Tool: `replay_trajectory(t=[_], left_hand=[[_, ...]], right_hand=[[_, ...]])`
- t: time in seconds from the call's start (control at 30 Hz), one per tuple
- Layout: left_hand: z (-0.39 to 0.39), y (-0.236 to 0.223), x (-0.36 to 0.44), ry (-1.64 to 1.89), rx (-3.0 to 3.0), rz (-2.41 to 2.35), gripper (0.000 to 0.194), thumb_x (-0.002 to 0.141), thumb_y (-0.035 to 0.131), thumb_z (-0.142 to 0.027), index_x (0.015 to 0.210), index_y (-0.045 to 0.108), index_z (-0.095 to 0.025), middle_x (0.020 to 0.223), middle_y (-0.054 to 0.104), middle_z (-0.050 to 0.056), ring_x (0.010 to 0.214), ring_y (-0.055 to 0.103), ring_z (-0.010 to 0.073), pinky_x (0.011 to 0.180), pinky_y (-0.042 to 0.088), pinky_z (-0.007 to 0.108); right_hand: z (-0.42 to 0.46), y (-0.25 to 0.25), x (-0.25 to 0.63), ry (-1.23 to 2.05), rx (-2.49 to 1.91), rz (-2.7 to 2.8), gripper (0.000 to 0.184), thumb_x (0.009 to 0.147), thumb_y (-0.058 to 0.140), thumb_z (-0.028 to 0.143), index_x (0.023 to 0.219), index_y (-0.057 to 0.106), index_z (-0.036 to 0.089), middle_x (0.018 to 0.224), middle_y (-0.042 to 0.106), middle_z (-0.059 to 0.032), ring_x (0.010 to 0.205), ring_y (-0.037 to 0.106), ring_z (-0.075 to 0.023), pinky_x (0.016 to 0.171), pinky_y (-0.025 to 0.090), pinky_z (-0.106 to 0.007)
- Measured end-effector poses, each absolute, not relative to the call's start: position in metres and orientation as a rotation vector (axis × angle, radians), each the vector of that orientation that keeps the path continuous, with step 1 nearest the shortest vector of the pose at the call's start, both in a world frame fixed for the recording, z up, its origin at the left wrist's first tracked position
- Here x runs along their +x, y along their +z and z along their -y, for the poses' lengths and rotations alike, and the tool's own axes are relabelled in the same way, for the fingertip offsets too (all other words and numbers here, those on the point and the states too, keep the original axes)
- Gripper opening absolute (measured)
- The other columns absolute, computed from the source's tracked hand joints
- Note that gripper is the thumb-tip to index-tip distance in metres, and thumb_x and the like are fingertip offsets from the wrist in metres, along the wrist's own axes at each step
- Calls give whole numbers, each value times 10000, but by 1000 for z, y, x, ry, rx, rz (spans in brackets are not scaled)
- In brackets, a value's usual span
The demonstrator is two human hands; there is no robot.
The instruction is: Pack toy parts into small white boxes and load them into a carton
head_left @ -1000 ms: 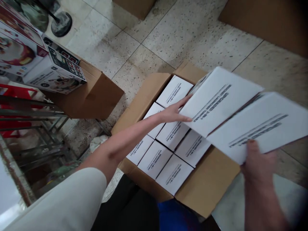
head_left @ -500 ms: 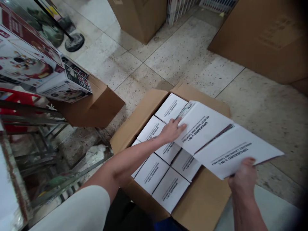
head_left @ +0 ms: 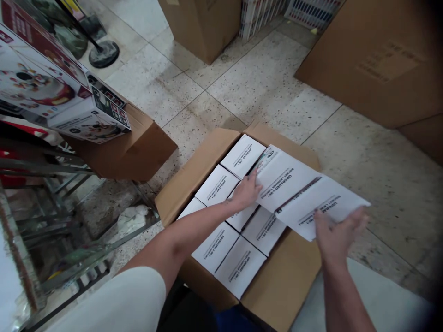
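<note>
Two white cartons lie side by side above the right half of an open cardboard box [head_left: 280, 286], printed "Upgraded 2-in-1 Rocket Launcher Turntable". My left hand [head_left: 246, 191] grips the outer end of the left white carton [head_left: 289, 173], fingers on its edge. At the opposite end, my right hand [head_left: 337, 233], somewhat blurred, holds the right white carton [head_left: 325, 196] with thumb on top and fingers over the far corner. Matching white cartons [head_left: 238, 272] fill the rows of the box beneath my left forearm. What lies under the held pair is hidden.
Printed product boxes [head_left: 44, 87] rest on a brown carton [head_left: 138, 147] at the left, beside a metal frame [head_left: 51, 226]. Large cardboard boxes [head_left: 367, 69] and white plastic crates [head_left: 259, 16] stand farther back on the tiled floor [head_left: 242, 78].
My right hand has moved left and slightly up, its grip shifting on the right carton's end. The held pair now reaches less far right. My left hand stays at the left end.
</note>
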State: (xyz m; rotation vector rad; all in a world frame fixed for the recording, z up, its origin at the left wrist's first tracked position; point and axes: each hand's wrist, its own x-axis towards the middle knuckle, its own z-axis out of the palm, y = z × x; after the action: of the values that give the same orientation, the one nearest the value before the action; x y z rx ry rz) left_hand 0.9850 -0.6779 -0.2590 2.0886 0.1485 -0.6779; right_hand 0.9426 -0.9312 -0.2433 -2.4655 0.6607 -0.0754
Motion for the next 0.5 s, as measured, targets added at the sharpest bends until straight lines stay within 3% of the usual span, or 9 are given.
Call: replay_trajectory(t=[0.07, 0.17, 0.33, 0.4, 0.5], left_hand=[[680, -264, 973, -627, 2138, -106, 816, 928, 507, -337, 1587, 44, -208, 1539, 340, 206, 1376, 428, 320, 1120, 377, 460], [692, -263, 967, -540, 2262, -46, 919, 894, 587, -399, 1587, 11, -219, 1626, 124, 226, 1493, 192, 382, 1161, 266, 584], [727, -262, 981, -407, 2490, -39, 1154, 734, 657, -720, 1591, 39, -256, 1648, -29, 212, 1493, 7, 485, 1135, 188, 699], [739, -267, 986, -394, 2579, -115, 1312, 626, 709, -772, 1592, 8, -229, 1639, -24, 241, 1476, -16, 525, 1114, 185, 729], [750, -277, 990, -375, 2630, -179, 1423, 526, 739, -809, 1590, -11, -237, 1640, -2, 240, 1470, -46, 536, 1109, 153, 747]], right_hand=[[913, -242, 942, -30, -2534, -658, 993, 773, 660, 534, 1558, 201, 134, 1613, 15, -265, 1494, 11, -424, 1184, 110, -598], [895, -245, 950, 57, -2488, -812, 1213, 690, 710, 655, 1587, 71, 148, 1597, -167, -270, 1470, -20, -489, 1178, 96, -607], [889, -253, 964, 125, -2488, -978, 1408, 571, 732, 769, 1585, -50, 184, 1590, -202, -262, 1433, -34, -564, 1149, 95, -666], [891, -255, 967, 163, -2507, -1024, 1454, 541, 739, 775, 1580, -83, 175, 1589, -203, -263, 1427, -33, -577, 1132, 101, -696], [891, -257, 968, 148, -2538, -1045, 1426, 564, 741, 737, 1581, -78, 164, 1594, -171, -270, 1425, 79, -577, 1124, 173, -689]])
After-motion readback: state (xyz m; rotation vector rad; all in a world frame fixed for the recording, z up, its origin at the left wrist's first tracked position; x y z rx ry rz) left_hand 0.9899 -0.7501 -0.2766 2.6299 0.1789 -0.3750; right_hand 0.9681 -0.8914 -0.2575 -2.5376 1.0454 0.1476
